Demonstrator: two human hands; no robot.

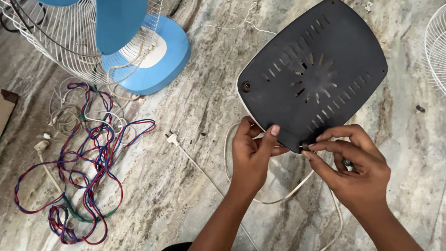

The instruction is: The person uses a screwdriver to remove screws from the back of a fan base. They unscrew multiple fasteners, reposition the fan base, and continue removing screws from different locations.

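While I brace the dark base plate [316, 74] with my left hand [253, 151], its underside lies turned up toward me, so that the ventilation slots radiating from its middle and the round foot [245, 86] near its left corner are exposed. My left thumb presses on the plate's near rim and the fingers curl beneath it, a clamp-like hold that, in my judgement, keeps the plate from shifting. My right hand [355, 169] meets the near corner of the plate, where thumb and forefinger are pressed together on a small dark fitting [304, 146], probably a foot or fastener; its exact kind is too small to tell. The remaining right fingers are curled, and something small and dark shows between them, though I cannot identify it.

The plate rests tilted on the veined stone surface [195, 153], its near edge lifted slightly by my hands, with a pale rim visible along its left side. A white cord [227, 153] loops out from beneath the plate and under my wrists, and a white plug [173, 138] lies on the stone just left of my left hand, its lead running toward me.

Well apart to the left lies a tangle of red and blue wires [93, 158], with a green strand and some pale leads among them. Above it stands a fan with a white wire guard [60, 42], a blue blade [116, 23] and a blue base [172, 56]. Another wire guard [436, 46] shows at the right edge.
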